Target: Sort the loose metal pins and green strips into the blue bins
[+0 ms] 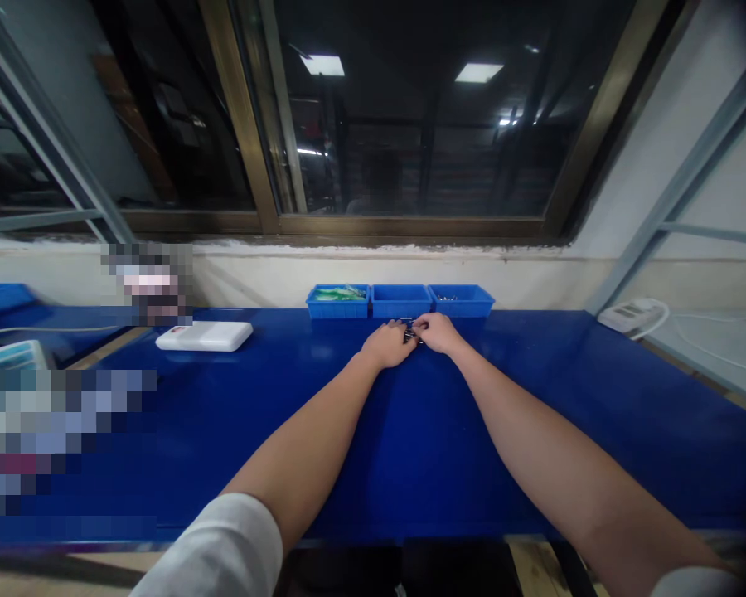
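Several small, thin metal parts (412, 334) lie on the blue table between my two hands, just in front of the bins. My left hand (389, 344) rests over their left side, fingers bent and closed, thumb towards the pieces. From the right, my right hand (438, 333) meets them with fingertips pressed together in a pinch. What either hand grips is too small and covered to name. Close behind are a blue bin with green packets (339, 294), a blue middle bin (401, 310), and a right-hand blue bin (472, 310) with a few small shiny pieces.
A white flat device (205, 336) lies on the table (273, 448) to the left. At the far right sits a white power strip (631, 316) with a cable. Metal frame posts stand at both sides, and a window is behind. Blurred-out areas cover parts of the left side.
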The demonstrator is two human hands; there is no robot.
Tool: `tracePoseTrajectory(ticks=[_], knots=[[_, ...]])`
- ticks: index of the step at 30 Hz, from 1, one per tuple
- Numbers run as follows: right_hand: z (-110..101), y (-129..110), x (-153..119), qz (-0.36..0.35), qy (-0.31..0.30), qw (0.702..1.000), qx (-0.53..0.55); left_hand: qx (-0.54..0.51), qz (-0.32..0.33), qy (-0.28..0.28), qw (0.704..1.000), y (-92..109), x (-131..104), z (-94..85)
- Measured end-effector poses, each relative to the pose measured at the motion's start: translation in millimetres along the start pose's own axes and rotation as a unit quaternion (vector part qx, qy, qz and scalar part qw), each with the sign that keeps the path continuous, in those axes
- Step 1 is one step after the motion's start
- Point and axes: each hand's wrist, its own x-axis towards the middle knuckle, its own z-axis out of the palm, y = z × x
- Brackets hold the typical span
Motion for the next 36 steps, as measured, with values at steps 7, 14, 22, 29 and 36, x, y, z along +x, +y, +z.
tracePoseTrajectory(ticks=[7, 14, 22, 29, 36], knots=[[1.4, -0.7, 2.0, 0.021, -0.041, 0.999, -0.009, 0.006, -0.004, -0.026, 1.0, -1.3, 2.2, 3.5], [1.4, 0.3, -1.0, -0.019, 0.053, 0.997, -0.043, -0.061, 0.004, 0.026, 0.998, -2.3, 1.9, 4.3], [-1.6, -6.0, -4.5, -0.061, 0.116, 0.991, -0.011, -0.086, 0.027, 0.154, 0.984, -4.1, 0.9, -2.6], [-1.7, -9.0, -8.4, -0.046, 0.11, 0.99, 0.081, -0.104, 0.022, 0.186, 0.977, -5.3, 0.8, -2.8], [-2.6, -7.9, -5.5, -0.047, 0.092, 0.952, 0.288, -0.086, -0.012, 0.176, 0.98, -5.0, 0.4, -4.1]])
